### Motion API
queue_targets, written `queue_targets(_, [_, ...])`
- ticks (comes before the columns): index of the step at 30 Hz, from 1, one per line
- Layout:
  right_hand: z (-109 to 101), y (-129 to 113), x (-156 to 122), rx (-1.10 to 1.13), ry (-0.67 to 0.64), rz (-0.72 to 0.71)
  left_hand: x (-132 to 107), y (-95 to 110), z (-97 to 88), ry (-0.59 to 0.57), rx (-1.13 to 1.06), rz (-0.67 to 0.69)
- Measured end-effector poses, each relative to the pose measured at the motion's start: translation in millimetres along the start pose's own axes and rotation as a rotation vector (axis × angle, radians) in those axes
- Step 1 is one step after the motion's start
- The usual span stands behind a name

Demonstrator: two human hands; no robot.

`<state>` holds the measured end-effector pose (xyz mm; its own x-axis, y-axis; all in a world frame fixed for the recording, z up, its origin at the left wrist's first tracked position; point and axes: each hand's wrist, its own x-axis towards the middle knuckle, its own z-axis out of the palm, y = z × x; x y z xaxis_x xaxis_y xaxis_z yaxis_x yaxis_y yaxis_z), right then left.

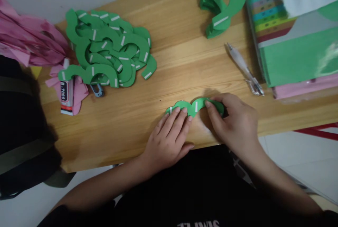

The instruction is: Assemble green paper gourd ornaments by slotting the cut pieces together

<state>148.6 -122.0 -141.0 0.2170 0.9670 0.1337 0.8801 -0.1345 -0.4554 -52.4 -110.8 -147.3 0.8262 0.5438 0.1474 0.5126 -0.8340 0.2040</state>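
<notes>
A wavy green paper cutout (pixel 194 109) with small white strips on it lies near the front edge of the wooden table. The fingers of my left hand (pixel 169 137) rest flat, stretched out over the cutout's left part. At the other end, my right hand (pixel 236 121) pinches the cutout between thumb and forefinger. Its far right tip is partly hidden by those fingers. Up and to the left lies a heap of similar green cutouts (pixel 105 49), also marked with white strips. A smaller stack of green cutouts (pixel 224 3) sits at the table's back.
A clear pen (pixel 243 63) lies right of centre beside a plastic pack of coloured sheets (pixel 298 61). At left are pink crumpled material (pixel 31 37), a B-7000 glue tube (pixel 66 95) and a blue-grey clip (pixel 97 90). A dark bag (pixel 21 125) stands against the table's left side.
</notes>
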Motion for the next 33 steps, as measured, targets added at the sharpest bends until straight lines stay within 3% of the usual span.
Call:
queue_targets(10, [2, -1, -1, -0.008, 0.011, 0.019, 2, 0, -0.9, 0.016, 0.018, -0.008])
queue_targets(21, [-11, 3, -1, 0.182, -0.080, 0.000, -3, -1, -0.5, 0.102, -0.022, 0.000])
queue_targets(33, [-1, 2, -3, 0.127, -0.021, -0.072, 0, 1, -1.7, 0.090, 0.020, 0.000])
